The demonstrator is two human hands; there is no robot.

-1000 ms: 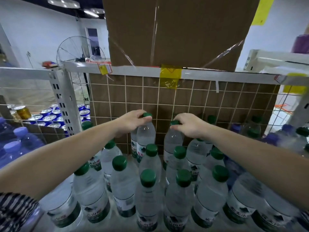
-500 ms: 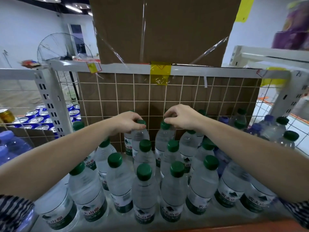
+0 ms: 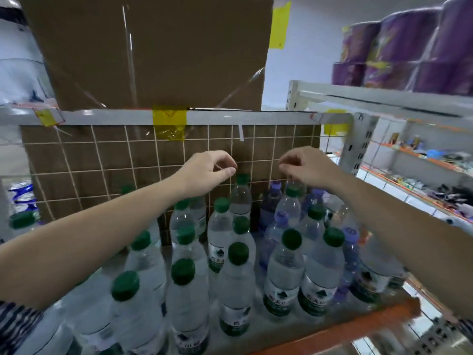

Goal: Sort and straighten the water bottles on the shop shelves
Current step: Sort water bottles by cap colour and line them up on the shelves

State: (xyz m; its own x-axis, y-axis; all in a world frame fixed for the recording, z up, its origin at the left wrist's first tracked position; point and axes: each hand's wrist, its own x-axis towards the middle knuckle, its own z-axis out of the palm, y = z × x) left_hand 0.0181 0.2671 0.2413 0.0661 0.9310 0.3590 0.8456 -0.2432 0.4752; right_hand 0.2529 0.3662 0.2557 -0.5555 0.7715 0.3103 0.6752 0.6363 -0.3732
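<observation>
Several clear water bottles with green caps [image 3: 238,253] stand crowded on the shelf [image 3: 358,327]. Purple-capped bottles [image 3: 281,217] stand mixed among them at the back right. My left hand [image 3: 210,172] hovers above the back row with its fingers pinched together on nothing, just left of a tall bottle's green cap [image 3: 242,179]. My right hand [image 3: 304,166] hangs over a back-row bottle [image 3: 293,198] with its fingertips pointing down. Whether they grip a cap is hidden by the hand.
A white wire grid [image 3: 102,172] backed by cardboard closes the shelf's rear. A large cardboard sheet [image 3: 153,47] rises above the top rail. Purple packs [image 3: 409,47] sit on the upper right shelf. A white upright [image 3: 363,144] and shelves of small goods [image 3: 422,160] stand at right.
Both hands have come off the two back-row bottle caps and risen, shifting to the right. My view has swung right, bringing the purple packs and side shelves into sight.
</observation>
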